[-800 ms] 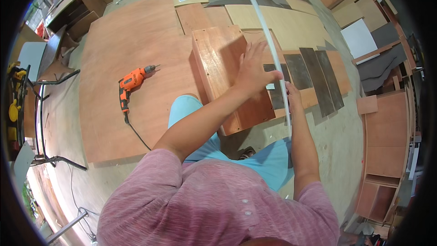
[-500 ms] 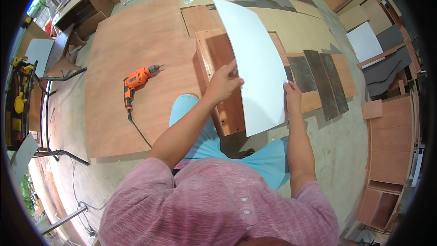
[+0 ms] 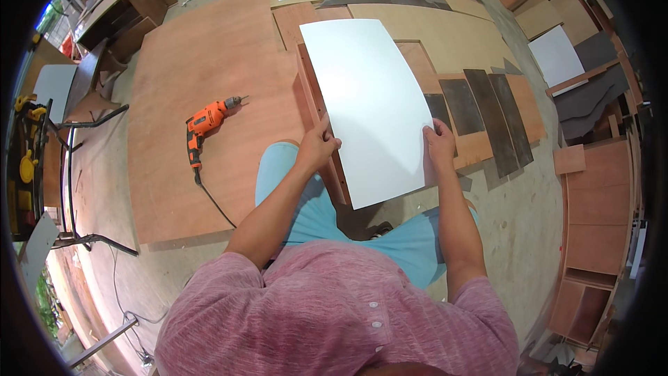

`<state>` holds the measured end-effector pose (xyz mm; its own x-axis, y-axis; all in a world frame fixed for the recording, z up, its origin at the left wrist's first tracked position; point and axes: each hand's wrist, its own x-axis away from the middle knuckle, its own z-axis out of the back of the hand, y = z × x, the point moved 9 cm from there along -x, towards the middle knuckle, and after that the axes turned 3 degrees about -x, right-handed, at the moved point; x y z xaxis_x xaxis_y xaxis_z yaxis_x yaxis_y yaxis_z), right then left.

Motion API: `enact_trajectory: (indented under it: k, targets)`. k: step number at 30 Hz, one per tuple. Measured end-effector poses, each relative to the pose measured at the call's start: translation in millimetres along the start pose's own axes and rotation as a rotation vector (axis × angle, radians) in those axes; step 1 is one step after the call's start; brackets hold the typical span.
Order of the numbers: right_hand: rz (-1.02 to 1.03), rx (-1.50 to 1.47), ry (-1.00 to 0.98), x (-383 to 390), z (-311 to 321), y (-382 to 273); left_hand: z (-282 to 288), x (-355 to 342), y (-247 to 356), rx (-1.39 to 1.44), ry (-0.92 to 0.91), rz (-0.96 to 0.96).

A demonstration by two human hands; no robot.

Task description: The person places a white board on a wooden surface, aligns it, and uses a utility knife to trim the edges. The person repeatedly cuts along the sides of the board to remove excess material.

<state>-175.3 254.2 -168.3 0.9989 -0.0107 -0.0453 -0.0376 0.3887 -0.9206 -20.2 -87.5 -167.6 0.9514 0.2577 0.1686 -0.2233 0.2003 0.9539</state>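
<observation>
- The person's turquoise trousers (image 3: 285, 174), in smooth cloth, show below the white panel (image 3: 372, 111); one knee stands just beside the wooden box (image 3: 313, 90).
- The left hand (image 3: 319, 145) pinches the panel's left edge, thumb on top; the right hand (image 3: 441, 143) grips its right edge likewise.
- Flat, smooth and matte, the panel lies over the box, its near corner overhanging; whether the two touch cannot be told.
- The box, reddish with visible wood grain, shows only a strip along the panel's left edge.
- Left, an orange-and-black corded drill (image 3: 206, 120) lies on a broad plywood sheet (image 3: 216, 56), well apart from the left hand.
- Right, concrete floor (image 3: 511, 198) stretches toward a wooden cabinet (image 3: 595, 212).
- Dark narrow boards (image 3: 492, 122) lie beyond the right hand.
- Farther, a pale sheet (image 3: 445, 38) extends behind the panel; wooden furniture (image 3: 132, 10) stands far left.
</observation>
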Motion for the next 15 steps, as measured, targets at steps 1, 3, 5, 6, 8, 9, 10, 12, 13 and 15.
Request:
enact_trajectory:
  k: [1, 3, 5, 6, 8, 9, 10, 12, 13, 15]
  targets:
    - [0.009, -0.005, 0.002, -0.1, 0.8, 0.0, -1.4, -1.4, -3.5, 0.007, -0.006, 0.012]
    - [0.013, 0.017, -0.004, 2.3, -2.2, -3.8, -2.3, -2.6, -15.0, 0.019, -0.013, 0.042]
    - [0.004, 0.072, -0.027, 9.2, -13.6, -15.6, 3.8, -0.1, -28.9, 0.034, 0.012, 0.068]
    - [-0.001, 0.078, -0.023, 8.9, -12.5, -14.7, 2.8, -0.3, -30.8, 0.046, 0.018, 0.074]
    - [-0.010, 0.087, -0.019, 8.0, -11.2, -13.0, 0.1, 1.0, -35.0, 0.038, 0.018, 0.087]
    - [-0.005, 0.097, -0.020, 7.9, -11.7, -14.0, 0.2, 1.4, -36.8, 0.032, 0.020, 0.094]
    - [0.000, 0.106, -0.021, 8.2, -12.1, -14.9, -0.5, 1.4, -39.3, 0.032, 0.012, 0.107]
    - [0.006, 0.100, -0.022, 9.4, -13.7, -16.8, -1.2, 1.3, -45.4, 0.029, -0.003, 0.135]
    - [0.007, 0.085, -0.022, 10.3, -15.1, -17.8, -1.5, 0.6, -47.5, 0.042, -0.005, 0.121]
    - [0.006, 0.083, -0.028, 10.9, -16.5, -18.5, -3.2, -0.9, -50.5, 0.069, -0.010, 0.093]
